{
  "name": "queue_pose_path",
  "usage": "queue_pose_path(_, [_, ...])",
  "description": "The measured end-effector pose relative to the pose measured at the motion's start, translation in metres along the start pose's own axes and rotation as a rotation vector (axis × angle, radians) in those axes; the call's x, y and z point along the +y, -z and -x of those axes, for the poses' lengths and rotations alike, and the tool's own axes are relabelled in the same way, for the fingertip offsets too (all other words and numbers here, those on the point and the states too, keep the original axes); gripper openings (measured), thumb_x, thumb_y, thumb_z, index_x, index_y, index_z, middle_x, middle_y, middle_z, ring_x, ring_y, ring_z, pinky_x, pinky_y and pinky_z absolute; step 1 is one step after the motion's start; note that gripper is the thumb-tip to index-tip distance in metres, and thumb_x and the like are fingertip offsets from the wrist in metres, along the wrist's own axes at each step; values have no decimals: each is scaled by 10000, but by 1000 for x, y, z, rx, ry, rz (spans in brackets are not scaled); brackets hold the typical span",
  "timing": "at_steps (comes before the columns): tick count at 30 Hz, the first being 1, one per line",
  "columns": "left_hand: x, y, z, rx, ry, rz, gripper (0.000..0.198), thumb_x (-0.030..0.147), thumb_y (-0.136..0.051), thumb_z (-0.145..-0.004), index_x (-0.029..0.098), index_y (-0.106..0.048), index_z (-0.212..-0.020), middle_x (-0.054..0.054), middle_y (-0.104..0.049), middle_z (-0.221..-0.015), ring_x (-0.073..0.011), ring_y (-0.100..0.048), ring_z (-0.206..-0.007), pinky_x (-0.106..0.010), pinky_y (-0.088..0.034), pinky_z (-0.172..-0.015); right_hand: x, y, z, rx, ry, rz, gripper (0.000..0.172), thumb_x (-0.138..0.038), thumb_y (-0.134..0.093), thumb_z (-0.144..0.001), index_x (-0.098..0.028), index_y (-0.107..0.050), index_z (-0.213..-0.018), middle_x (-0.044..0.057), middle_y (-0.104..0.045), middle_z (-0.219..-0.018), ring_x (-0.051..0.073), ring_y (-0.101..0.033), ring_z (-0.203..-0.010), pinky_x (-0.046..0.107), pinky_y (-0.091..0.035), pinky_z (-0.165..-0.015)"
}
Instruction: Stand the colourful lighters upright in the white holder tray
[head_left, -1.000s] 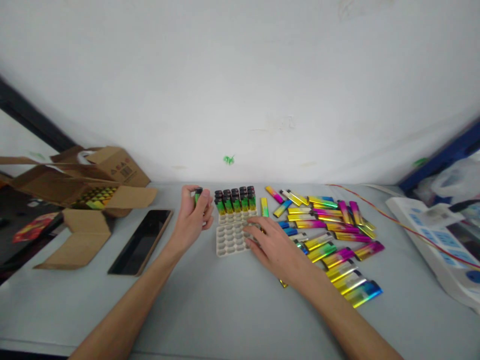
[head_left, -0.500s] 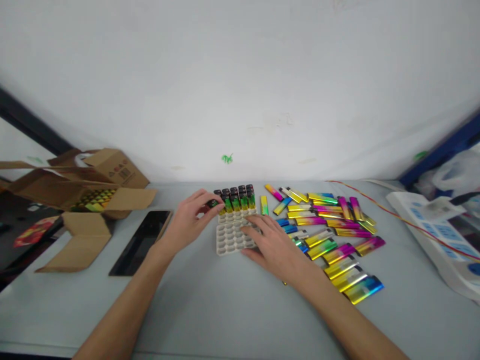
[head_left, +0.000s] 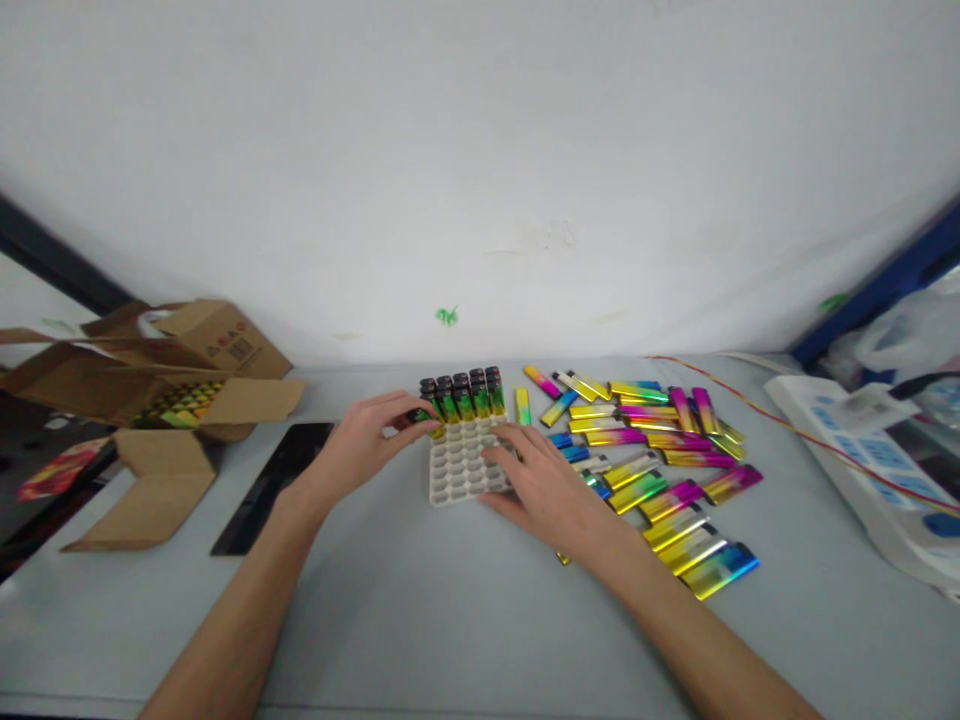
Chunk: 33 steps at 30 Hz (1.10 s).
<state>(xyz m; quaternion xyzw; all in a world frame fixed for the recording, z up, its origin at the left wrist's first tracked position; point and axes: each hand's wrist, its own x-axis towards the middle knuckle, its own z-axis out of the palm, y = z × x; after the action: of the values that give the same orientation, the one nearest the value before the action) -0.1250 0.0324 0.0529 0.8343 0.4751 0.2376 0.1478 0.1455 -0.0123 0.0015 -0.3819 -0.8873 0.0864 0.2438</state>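
My left hand [head_left: 375, 430] pinches a lighter [head_left: 423, 414] with a black top and green-yellow body at the left edge of a pale plastic tray [head_left: 457, 470] with rows of cells. Whether its lower end is seated in a cell, I cannot tell. Several similar lighters [head_left: 463, 402] stand upright in the tray's back rows, while the visible front cells hold nothing. My right hand [head_left: 536, 480] lies over the tray's right side, fingers spread and touching it, thumb by the near right corner. That hand hides part of the tray's right side.
Many shiny multicoloured lighters [head_left: 637, 497] lie loose on the grey table [head_left: 420, 620] at right. A black flat panel [head_left: 270, 490] and an open cardboard box [head_left: 259, 398] are at left. A white power strip [head_left: 870, 470] and red-yellow wire [head_left: 750, 405] lie far right.
My left hand has lowered the lighter slightly, bringing it upright beside the back rows. My right hand stays on the tray. The whole view has shifted a little.
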Motion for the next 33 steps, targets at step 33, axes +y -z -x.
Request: queue_pose_path(33, [-6, -12, -3, 9, 51, 36, 307, 489, -598, -978, 214, -733, -998, -37, -740, -963, -166, -672, -773, -266, -534, -730, -1, 5, -2, -32, -4, 0, 426, -321, -769, -914, -107, -650, -1263, 211, -585, -1385, 354, -533, -1313, 582, -436, -1151])
